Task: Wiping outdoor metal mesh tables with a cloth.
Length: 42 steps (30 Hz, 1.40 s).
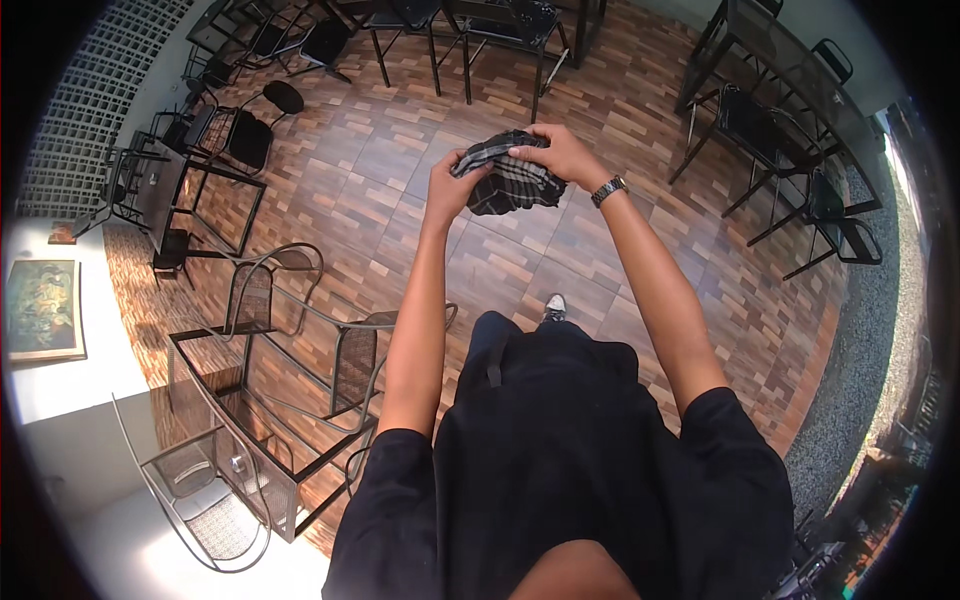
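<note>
A bunched black-and-white plaid cloth (pixel 517 176) is held out in front of me, above the tiled floor. On its left edge my left hand (pixel 451 191) grips a fold, thumb on the near side. My right hand (pixel 562 156) pinches the upper right part between thumb and fingers, and a dark watch is on that wrist. The cloth hangs gathered between both hands, its lower edge crumpled. Whether it is a garment or a plain cloth I cannot tell.
Left of me stand a metal-framed table (pixel 296 476) and mesh-seated metal chairs (pixel 354 367). Black chairs (pixel 251 139) and a table (pixel 169 191) line the far left. High black chairs (pixel 750 124) flank a long table on the right. A gravel strip (pixel 832 375) borders the wood-patterned floor (pixel 495 262).
</note>
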Available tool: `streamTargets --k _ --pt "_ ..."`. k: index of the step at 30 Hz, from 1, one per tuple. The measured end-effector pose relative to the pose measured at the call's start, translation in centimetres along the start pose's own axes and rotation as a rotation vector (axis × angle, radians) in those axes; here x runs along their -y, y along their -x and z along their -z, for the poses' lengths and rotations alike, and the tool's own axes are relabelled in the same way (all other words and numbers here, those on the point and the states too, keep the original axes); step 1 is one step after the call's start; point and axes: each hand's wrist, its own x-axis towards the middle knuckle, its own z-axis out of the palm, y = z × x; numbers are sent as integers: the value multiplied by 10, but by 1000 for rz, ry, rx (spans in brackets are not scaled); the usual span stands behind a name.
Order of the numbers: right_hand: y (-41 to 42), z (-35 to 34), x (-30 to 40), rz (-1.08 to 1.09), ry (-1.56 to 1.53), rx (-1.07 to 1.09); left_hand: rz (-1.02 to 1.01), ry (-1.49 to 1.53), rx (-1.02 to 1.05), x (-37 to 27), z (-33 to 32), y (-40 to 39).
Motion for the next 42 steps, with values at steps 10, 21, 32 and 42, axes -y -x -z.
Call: streamTargets --k 10,21,32,42 --pt "-36 27 -34 -336 -501 -226 43 153 118 48 -74 -55" --pt "-156 55 -81 -180 -91 -310 385 444 72 66 -88 -180" --pt "-239 90 -95 -72 279 -131 463 738 249 28 -46 -323" --pt "-289 141 -120 -304 -428 -442 422 864 91 28 -54 -394"
